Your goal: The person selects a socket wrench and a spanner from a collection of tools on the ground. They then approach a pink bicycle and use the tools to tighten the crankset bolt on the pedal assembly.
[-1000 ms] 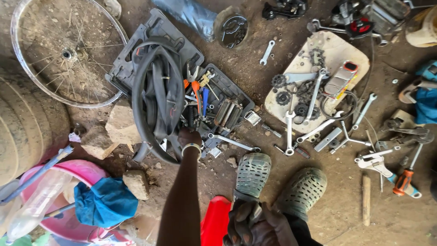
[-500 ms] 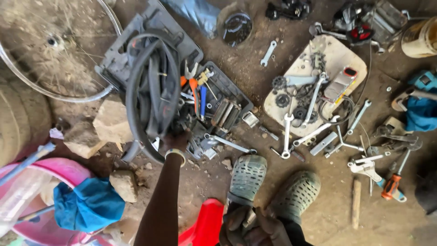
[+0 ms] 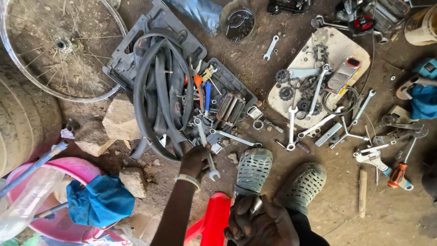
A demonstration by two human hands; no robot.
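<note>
My left hand [image 3: 195, 160], with a pale band on the wrist, reaches forward to the near edge of an open grey tool case [image 3: 227, 82]. It grips a silver spanner [image 3: 205, 145] by the middle of its shaft. The spanner's open end points back toward me, and its far end lies over the case's tools. Black bicycle inner tubes [image 3: 152, 91] are heaped on the case just left of the hand. My right hand [image 3: 257, 223] rests low over my knee, fingers curled around a small shiny metal piece [image 3: 255, 205] that is mostly hidden.
My two grey-green clogs [image 3: 254, 169] stand on the dirt floor beside a red plastic stool [image 3: 211, 218]. A pale board [image 3: 337, 50] carries sprockets and spanners. A spoked wheel [image 3: 59, 45], stones [image 3: 119, 119], a pink basin [image 3: 68, 168] with a blue cloth [image 3: 101, 200] and scattered tools [image 3: 378, 155] lie around.
My left hand has closed on the spanner and drawn it back out of the case toward me. The view has shifted slightly.
</note>
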